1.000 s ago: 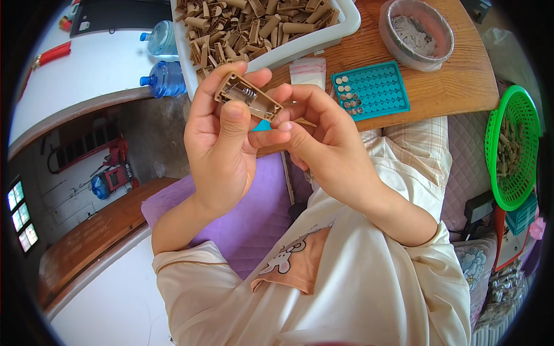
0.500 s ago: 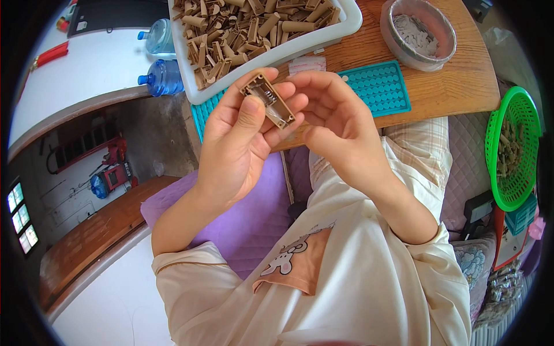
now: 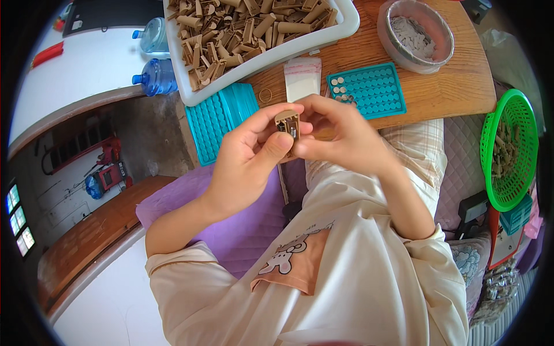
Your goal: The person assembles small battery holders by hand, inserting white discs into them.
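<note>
A person seated at a wooden table holds a small tan plastic casing up between both hands, just above the table's near edge and in front of the chest. The left hand cradles it from below, thumb pressed against its lower face and fingers wrapped behind, apparently to keep the open face turned toward the eyes. The right hand closes on its right side with pinched fingertips, as if working a small piece into it; what those fingertips grip is too small to make out.

Supplies sit within arm's reach: a white rectangular bin of tan plastic parts straight ahead, a clear round tub of pale grey discs to the right, a teal moulded tray with rows of round pockets just beyond the hands, holding a few discs at its left end, and a stack of similar teal trays hanging over the edge. A clear plastic sachet lies between them.

A green plastic basket at right is partly cut off. 2 blue water bottles lie on a white surface at left. The casing's interior shows only a dark glint.
</note>
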### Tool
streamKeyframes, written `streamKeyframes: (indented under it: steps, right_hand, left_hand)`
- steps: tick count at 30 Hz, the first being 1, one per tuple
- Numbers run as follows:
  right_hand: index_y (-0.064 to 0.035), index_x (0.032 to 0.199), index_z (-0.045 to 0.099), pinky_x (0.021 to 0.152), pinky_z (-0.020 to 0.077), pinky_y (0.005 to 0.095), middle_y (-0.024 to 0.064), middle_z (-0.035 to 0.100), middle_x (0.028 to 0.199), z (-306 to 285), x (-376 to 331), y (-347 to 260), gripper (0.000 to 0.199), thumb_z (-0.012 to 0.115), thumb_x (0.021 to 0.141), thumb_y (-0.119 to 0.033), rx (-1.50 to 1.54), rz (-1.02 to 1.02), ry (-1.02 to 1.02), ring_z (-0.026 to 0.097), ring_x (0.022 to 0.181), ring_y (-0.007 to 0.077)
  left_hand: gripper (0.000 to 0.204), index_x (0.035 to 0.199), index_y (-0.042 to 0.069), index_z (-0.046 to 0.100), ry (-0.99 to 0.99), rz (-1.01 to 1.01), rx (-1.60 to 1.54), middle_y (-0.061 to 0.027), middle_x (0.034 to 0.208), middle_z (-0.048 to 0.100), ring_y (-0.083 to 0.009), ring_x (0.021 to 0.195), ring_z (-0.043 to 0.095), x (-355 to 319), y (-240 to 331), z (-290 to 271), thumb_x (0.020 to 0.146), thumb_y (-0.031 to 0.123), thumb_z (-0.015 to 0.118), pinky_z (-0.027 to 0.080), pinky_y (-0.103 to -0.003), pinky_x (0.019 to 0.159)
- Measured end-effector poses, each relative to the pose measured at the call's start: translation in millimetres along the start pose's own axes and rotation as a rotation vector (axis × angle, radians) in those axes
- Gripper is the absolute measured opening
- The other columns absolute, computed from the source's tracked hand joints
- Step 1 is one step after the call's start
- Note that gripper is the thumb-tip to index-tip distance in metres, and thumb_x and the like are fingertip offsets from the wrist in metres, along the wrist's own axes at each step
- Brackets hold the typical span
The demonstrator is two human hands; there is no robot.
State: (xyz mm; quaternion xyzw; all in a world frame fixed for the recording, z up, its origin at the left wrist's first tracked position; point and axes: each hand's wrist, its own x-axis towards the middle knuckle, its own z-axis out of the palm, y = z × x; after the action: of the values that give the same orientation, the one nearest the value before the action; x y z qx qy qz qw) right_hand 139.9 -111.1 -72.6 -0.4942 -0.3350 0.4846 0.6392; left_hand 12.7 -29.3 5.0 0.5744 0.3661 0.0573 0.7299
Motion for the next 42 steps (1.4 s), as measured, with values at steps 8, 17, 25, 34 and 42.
streamKeyframes:
  steps: [8, 17, 25, 34, 42]
  right_hand:
    - [-0.0061, 0.086, 0.060, 0.061, 0.0446, 0.0328, 0.0082, 0.054, 0.077, -78, 26, 56, 0.014, 0.058, 0.072, -0.008, -0.934, -0.277, 0.226, 0.054, 0.072, 0.0260]
    - [-0.0096, 0.081, 0.061, 0.063, 0.0460, 0.0301, 0.0037, 0.054, 0.081, -77, 35, 77, 0.019, 0.058, 0.064, -0.004, -1.265, -0.438, 0.198, 0.054, 0.076, 0.0208]
    - [-0.0071, 0.078, 0.060, 0.065, 0.0455, 0.0310, 0.0045, 0.054, 0.081, -73, 36, 75, 0.017, 0.059, 0.061, -0.002, -1.260, -0.469, 0.212, 0.053, 0.076, 0.0220]
    - [-0.0031, 0.075, 0.059, 0.062, 0.0459, 0.0273, 0.0070, 0.058, 0.085, -43, 23, 30, 0.011, 0.061, 0.065, 0.000, -0.694, -0.446, 0.457, 0.057, 0.075, 0.0196]
    - [-0.0025, 0.071, 0.057, 0.054, 0.0448, 0.0272, 0.0062, 0.057, 0.081, 22, 0, 4, 0.017, 0.065, 0.057, 0.003, -0.501, -0.710, 0.406, 0.055, 0.067, 0.0194]
  left_hand:
    - [0.047, 0.121, 0.005, 0.036, -0.174, -0.248, -0.045, -0.0118, 0.100, 0.055, -0.0183, 0.087, 0.057, 0, 15, -14, 0.082, 0.026, 0.053, 0.048, -0.028, 0.073]
    - [0.053, 0.120, 0.005, 0.036, -0.190, -0.260, -0.045, -0.0124, 0.101, 0.055, -0.0183, 0.085, 0.059, 6, 20, -15, 0.078, 0.030, 0.058, 0.049, -0.028, 0.071]
    - [0.052, 0.119, 0.005, 0.037, -0.184, -0.243, -0.040, -0.0123, 0.100, 0.055, -0.0187, 0.084, 0.059, 9, 14, -18, 0.078, 0.028, 0.058, 0.049, -0.028, 0.071]
    - [0.053, 0.119, 0.003, 0.037, -0.118, -0.184, -0.028, -0.0133, 0.100, 0.054, -0.0204, 0.084, 0.059, 11, 12, -18, 0.077, 0.028, 0.059, 0.049, -0.028, 0.071]
    - [0.038, 0.115, 0.000, 0.041, -0.104, -0.095, 0.000, -0.0087, 0.100, 0.053, -0.0142, 0.089, 0.054, 13, 11, -16, 0.082, 0.016, 0.054, 0.047, -0.027, 0.076]
